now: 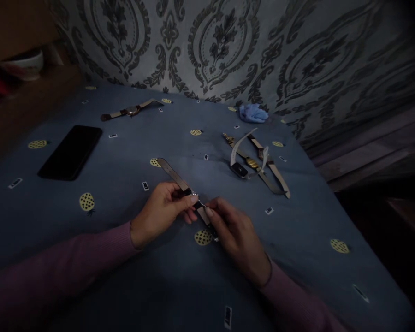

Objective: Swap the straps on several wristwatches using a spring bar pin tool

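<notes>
Near the middle of the cloth, my left hand (164,205) pinches a wristwatch (174,175) at its case, between thumb and fingers. The strap slants from upper left to lower right, its pale underside showing. My right hand (233,233) is closed at the lower right of the case, thumb and forefinger pressed together on a thin, shiny tool (203,204) whose end meets the watch where strap and case join. The tool's tip is too small to make out. The lower strap passes beside the right fingers, with a buckle at its end.
On the blue patterned tablecloth (124,157) lie a black phone (72,153) at left, one watch (132,110) at the back, several watches (251,162) at right, and a crumpled blue cloth (253,113) near the wall. A bowl (29,64) stands on a shelf at upper left.
</notes>
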{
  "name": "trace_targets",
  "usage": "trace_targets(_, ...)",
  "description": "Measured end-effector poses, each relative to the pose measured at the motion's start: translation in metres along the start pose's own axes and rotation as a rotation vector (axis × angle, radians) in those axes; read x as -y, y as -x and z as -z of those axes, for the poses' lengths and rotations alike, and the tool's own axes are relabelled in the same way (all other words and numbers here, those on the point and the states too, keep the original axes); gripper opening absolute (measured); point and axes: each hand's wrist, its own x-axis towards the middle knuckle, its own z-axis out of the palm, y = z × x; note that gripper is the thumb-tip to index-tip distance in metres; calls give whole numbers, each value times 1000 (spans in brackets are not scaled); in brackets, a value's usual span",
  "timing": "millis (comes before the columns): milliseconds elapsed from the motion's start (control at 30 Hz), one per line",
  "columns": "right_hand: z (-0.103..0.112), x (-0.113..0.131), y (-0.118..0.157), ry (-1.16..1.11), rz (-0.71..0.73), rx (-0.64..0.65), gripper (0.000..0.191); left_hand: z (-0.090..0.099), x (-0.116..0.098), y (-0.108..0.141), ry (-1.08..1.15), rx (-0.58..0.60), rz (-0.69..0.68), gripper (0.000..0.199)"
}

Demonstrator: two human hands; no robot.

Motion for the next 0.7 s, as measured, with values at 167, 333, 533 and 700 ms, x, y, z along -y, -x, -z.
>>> trace_targets(167, -5, -1, 3, 102, 87, -80, 25, 0, 0, 0, -5, 4, 1, 17)
trace_targets(333, -6, -6, 4, 185, 166, -45, 22, 2, -8, 1, -42, 17, 50, 12)
trace_targets(533, -7, -11, 3, 302, 291, -46, 23, 5, -16, 3, -135, -5, 57, 10)
trace_targets(700, -9, -12, 4, 396, 347, 24, 27, 9, -18, 7, -272, 19, 72, 4)
